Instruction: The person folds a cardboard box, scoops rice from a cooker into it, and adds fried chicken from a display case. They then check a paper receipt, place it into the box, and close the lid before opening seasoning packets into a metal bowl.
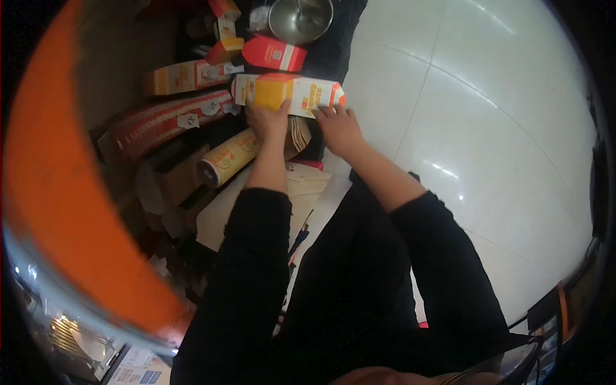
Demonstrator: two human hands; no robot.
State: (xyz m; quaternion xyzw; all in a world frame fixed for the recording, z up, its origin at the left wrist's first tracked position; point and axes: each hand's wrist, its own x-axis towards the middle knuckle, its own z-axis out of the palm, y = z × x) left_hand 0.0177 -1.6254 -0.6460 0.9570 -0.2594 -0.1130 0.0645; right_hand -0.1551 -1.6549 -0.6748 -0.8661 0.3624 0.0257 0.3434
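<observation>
A white carton with orange and yellow print lies crosswise in front of me, with an orange-red end at the right. My left hand grips its near side by the yellow part, thumb up against that face. At the right end, my right hand has its fingers curled over the near edge; its thumb is hidden. Just beyond the carton lies a red carton with a white band. A printed cardboard tube and a stack of brown paper pieces lie close to my left wrist.
A metal bowl stands at the far end. More packaging lies to the left: an orange-and-white box and a long red-striped stack. Flat paper sheets lie nearer me. An orange edge curves down the left; tiled floor extends right.
</observation>
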